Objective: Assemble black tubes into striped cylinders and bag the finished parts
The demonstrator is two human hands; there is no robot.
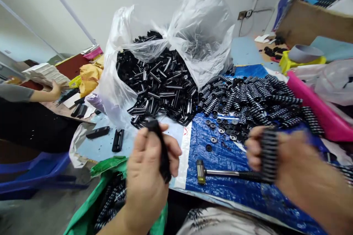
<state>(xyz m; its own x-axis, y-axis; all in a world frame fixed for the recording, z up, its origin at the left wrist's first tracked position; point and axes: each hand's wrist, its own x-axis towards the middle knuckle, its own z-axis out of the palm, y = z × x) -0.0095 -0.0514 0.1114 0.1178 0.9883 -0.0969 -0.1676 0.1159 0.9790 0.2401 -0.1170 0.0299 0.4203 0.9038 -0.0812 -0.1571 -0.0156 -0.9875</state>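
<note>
A big clear plastic bag (pixel 198 33) fills the middle of the table. Its mouth is slumped open over a heap of glossy black bar-shaped parts (pixel 160 84), and the film hides how deep the heap runs. Right of it lies a pile of ribbed black-and-white stacks (pixel 253 97). Its far edge blurs into a pink tray (pixel 317 110), which is cut off at the frame. A cardboard box (pixel 306 22) at the upper right is also only partly in view.

The work surface is a blue tarp (pixel 234 187) laid over a paler sheet, with a plain white wall behind it. At the left edge, a co-worker's arm and hand (pixel 53 91) rest by a stack of white material; the rest of that person is out of frame. A green bag (pixel 88 213) hangs open below the table edge, its contents hard to make out.

The right hand (pixel 298 169) is smeared by motion. Its fingers are curled around one ribbed stack (pixel 269 154), held upright above the tarp. The left hand (pixel 149 180) is closed, thumb and fingers pinching a black bar part (pixel 163 154) that stands up out of the grip, just in front of the heap.

Between the hands a small hammer (pixel 209 172) lies flat, its handle end passing behind the right hand. Loose black washers (pixel 220 126) are scattered beyond it, and two more black bars (pixel 118 140) lie apart on the pale sheet.
</note>
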